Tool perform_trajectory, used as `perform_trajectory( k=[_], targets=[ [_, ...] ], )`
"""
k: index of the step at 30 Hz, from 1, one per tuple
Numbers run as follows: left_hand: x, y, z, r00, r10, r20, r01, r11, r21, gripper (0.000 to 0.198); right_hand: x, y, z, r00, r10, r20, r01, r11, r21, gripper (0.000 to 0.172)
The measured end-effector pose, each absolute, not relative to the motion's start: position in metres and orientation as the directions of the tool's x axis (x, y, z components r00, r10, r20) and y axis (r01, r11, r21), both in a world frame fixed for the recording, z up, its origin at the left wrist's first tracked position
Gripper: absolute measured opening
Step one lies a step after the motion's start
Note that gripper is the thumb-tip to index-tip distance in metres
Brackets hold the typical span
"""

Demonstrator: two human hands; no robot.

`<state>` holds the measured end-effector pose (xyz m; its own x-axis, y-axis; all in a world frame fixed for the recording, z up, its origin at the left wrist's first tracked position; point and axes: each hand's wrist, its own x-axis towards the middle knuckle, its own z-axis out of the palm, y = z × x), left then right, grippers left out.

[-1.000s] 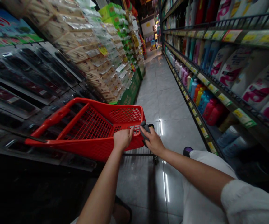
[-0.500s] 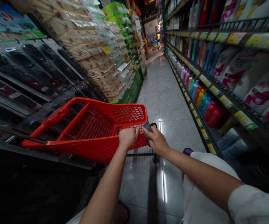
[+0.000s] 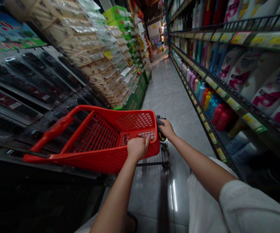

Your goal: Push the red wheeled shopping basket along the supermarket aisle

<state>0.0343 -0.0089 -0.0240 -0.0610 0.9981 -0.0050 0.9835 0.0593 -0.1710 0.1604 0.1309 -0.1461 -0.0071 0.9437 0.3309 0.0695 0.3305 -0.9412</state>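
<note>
A red plastic shopping cart (image 3: 98,158) stands at an angle across the aisle. My left hand (image 3: 137,149) is closed over the near side rim, close to the cart's narrow end. At that narrow end, my right hand (image 3: 167,130) is closed on a grey cloth (image 3: 159,121) and holds it against the outside of the red end wall. Part of the cloth is hidden behind the fingers. Holes in a lattice pattern cover the basket walls, and I see no goods in the basket.
Shelves of bottles (image 3: 219,113) line the right side, with price tags along their edges. On the left are packaged goods on a hanging rack (image 3: 30,74) and stacked tissue packs (image 3: 91,58). The tiled floor (image 3: 164,84) runs ahead between them.
My right hand has moved with the cloth from the top corner round to the cart's outer end. The left hand still grips the rim. The view has shifted slightly.
</note>
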Motion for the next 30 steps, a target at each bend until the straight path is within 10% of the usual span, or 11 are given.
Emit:
perform_trajectory(
  k=[30],
  targets=[
    [0.034, 0.025, -0.024, -0.140, 0.990, 0.028, 0.957, 0.142, -0.252, 0.070, 0.169, 0.053, -0.115, -0.273, 0.924, 0.266, 0.619, 0.381, -0.687, 0.055]
  ],
)
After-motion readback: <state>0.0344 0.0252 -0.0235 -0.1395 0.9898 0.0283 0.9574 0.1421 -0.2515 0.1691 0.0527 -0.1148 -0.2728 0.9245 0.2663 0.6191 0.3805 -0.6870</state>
